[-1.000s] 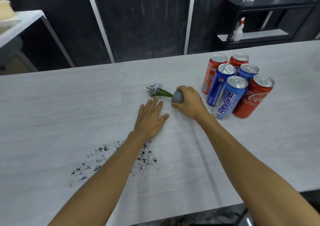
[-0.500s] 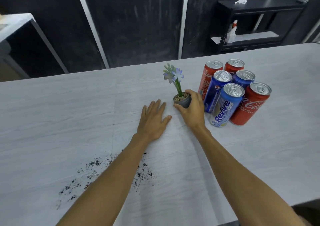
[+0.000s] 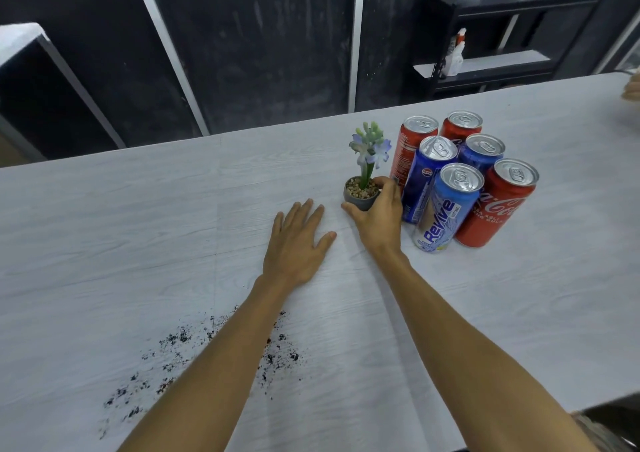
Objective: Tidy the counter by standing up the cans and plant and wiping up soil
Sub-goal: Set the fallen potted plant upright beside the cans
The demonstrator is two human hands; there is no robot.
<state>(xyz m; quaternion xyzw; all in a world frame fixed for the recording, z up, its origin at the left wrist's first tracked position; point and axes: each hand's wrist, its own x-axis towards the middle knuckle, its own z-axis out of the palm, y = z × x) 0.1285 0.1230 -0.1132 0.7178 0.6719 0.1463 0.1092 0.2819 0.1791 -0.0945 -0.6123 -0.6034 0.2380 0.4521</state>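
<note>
Your right hand (image 3: pixel 375 218) grips upright plant pot (image 3: pixel 360 195) just beside standing cans (image 3: pixel 446 209); left hand (image 3: pixel 296 245) flat, relaxed, on counter (image 3: pixel 138 226). Spilled soil (image 3: pixel 175 339) lies toward you, under your left forearm.

A bare studio or workroom — white counter (image 3: pixel 104 244), dark panelled wall (image 3: pixel 259 53), black shelving (image 3: pixel 502 5).

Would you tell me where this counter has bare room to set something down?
The counter is bare left of the left hand and right of the cans. It is crowded where the right hand holds the plant beside the cans; soil litters the near left.
</note>
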